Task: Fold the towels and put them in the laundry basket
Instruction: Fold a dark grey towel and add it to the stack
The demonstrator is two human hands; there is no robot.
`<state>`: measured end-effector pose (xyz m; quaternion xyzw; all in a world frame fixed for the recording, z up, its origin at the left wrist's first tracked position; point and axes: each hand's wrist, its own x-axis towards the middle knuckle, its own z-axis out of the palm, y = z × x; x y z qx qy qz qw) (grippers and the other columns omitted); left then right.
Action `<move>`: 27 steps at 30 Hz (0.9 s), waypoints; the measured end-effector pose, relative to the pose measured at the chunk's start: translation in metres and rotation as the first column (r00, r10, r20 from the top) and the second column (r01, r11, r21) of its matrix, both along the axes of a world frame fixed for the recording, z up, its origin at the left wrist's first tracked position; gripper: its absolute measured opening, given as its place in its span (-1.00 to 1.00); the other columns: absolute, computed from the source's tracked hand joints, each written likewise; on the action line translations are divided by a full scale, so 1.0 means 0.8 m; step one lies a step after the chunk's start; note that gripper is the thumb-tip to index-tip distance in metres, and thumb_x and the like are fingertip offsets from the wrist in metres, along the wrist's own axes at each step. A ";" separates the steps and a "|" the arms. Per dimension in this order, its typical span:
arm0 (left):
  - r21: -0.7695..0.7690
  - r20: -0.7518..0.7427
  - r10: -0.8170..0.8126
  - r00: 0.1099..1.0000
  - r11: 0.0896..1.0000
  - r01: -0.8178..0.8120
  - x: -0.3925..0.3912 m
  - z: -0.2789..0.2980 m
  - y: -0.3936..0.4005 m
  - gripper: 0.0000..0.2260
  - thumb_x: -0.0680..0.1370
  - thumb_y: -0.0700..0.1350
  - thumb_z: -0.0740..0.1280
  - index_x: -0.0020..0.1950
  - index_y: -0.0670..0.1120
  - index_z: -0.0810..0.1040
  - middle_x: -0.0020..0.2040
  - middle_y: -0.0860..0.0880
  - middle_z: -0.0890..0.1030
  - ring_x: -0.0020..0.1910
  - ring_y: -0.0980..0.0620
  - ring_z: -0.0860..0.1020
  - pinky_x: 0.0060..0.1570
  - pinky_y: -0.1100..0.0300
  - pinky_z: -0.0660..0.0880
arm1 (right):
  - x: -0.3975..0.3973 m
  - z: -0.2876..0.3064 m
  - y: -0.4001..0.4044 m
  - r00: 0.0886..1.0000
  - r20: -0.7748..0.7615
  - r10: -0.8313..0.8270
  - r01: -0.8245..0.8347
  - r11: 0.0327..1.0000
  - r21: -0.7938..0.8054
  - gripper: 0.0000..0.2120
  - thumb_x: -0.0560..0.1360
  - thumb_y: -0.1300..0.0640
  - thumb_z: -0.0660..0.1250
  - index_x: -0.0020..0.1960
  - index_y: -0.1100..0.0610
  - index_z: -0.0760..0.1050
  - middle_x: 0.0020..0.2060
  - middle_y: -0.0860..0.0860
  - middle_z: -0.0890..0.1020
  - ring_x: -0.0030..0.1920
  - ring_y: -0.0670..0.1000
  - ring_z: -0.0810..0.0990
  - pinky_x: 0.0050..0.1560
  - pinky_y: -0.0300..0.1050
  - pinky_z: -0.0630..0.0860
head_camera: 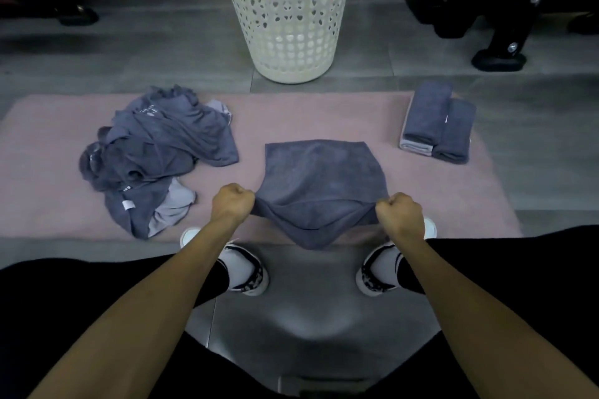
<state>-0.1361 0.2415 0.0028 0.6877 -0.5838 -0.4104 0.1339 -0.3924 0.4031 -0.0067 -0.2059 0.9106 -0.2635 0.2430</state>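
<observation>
A grey towel [316,172] lies partly on the pink mat [48,191], its near edge lifted and sagging between my fists. My left hand [231,201] grips its near left corner and my right hand [400,212] grips its near right corner. A crumpled heap of grey towels [155,152] sits on the mat to the left. Folded grey towels [437,123] are stacked at the mat's right end. The cream laundry basket [287,19] with heart-shaped holes stands upright on the floor beyond the mat, centre back.
My two feet in white socks and dark-and-white shoes [246,269] stand on the grey tiled floor at the mat's near edge. Black equipment with wheels and legs [499,55] stands at the back right, and dark objects [77,14] at the back left.
</observation>
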 end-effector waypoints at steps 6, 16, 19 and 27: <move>-0.087 -0.015 0.035 0.999 0.996 -0.036 -0.006 0.000 -0.008 -0.87 0.46 -0.23 0.27 -0.27 -0.07 0.52 -0.23 -0.07 0.59 -0.11 -0.12 0.57 -0.06 0.18 0.49 | -0.004 0.013 -0.016 0.999 -0.053 -0.009 0.005 0.997 -0.077 -0.75 0.46 0.11 0.22 0.00 0.24 0.54 -0.04 0.20 0.59 -0.02 0.25 0.54 -0.06 -0.07 0.43; 0.146 0.248 -0.324 0.913 0.944 0.295 -0.049 -0.053 -0.050 -0.88 0.45 -0.16 0.26 -0.16 -0.14 0.58 -0.12 -0.11 0.63 -0.16 -0.09 0.57 -0.15 0.17 0.48 | -0.030 -0.029 -0.061 0.963 0.042 0.267 -0.270 0.951 0.154 -0.81 0.48 0.11 0.22 -0.10 0.24 0.50 -0.15 0.10 0.53 -0.16 0.12 0.48 -0.13 -0.14 0.41; 0.381 0.351 -0.557 0.753 0.819 0.429 -0.058 -0.061 -0.048 -0.79 0.34 0.00 0.29 -0.21 -0.13 0.55 -0.23 -0.02 0.63 -0.24 -0.01 0.58 -0.21 0.21 0.49 | -0.040 -0.034 -0.063 0.860 0.225 0.459 -0.509 0.731 0.456 -0.83 0.45 0.11 0.21 -0.18 0.22 0.47 -0.25 0.07 0.55 -0.33 0.05 0.54 -0.26 -0.20 0.47; 0.226 0.286 -0.718 0.634 0.694 0.684 -0.121 -0.094 -0.081 -0.80 0.47 0.04 0.27 -0.24 -0.02 0.60 -0.05 -0.04 0.63 -0.06 -0.04 0.54 0.01 0.11 0.50 | -0.108 -0.030 -0.110 0.879 0.109 0.464 -0.458 0.758 0.464 -0.90 0.43 0.16 0.24 -0.14 0.20 0.45 -0.09 0.14 0.57 -0.18 0.09 0.53 -0.20 -0.18 0.46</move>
